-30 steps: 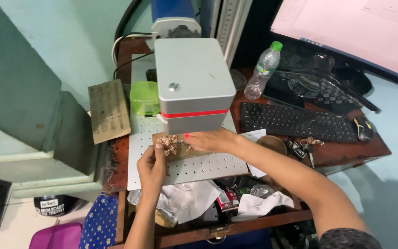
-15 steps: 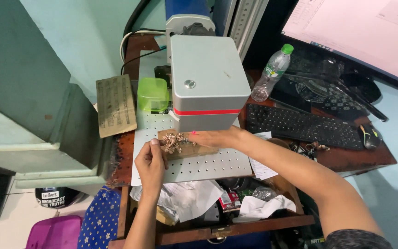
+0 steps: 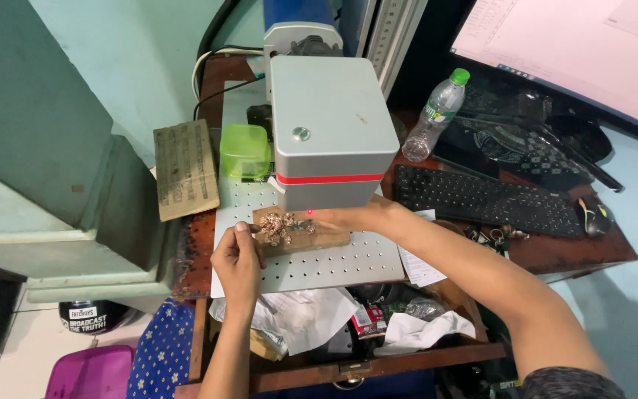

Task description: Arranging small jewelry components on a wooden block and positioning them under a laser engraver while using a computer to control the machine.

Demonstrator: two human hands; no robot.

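A small wooden board (image 3: 317,238) lies on the perforated metal plate (image 3: 334,262) under the grey machine head (image 3: 330,129). A heap of small metal pieces (image 3: 278,226) sits on the board's left part. My left hand (image 3: 236,260) rests at the board's left end, with thumb and finger pinched at the heap; what they pinch is too small to tell. My right hand (image 3: 345,216) reaches in from the right and lies on the board under the machine head, beside a red light dot (image 3: 309,213). Its fingertips are partly hidden.
A green plastic box (image 3: 245,150) and a ridged wooden block (image 3: 184,168) lie left of the machine. A water bottle (image 3: 434,116), a black keyboard (image 3: 485,199), a mouse (image 3: 594,217) and a monitor (image 3: 577,52) stand right. Crumpled paper and clutter (image 3: 311,318) fill the drawer below.
The view has moved closer and shifted. Both hands stay at the board; my right hand has reached further under the machine head.
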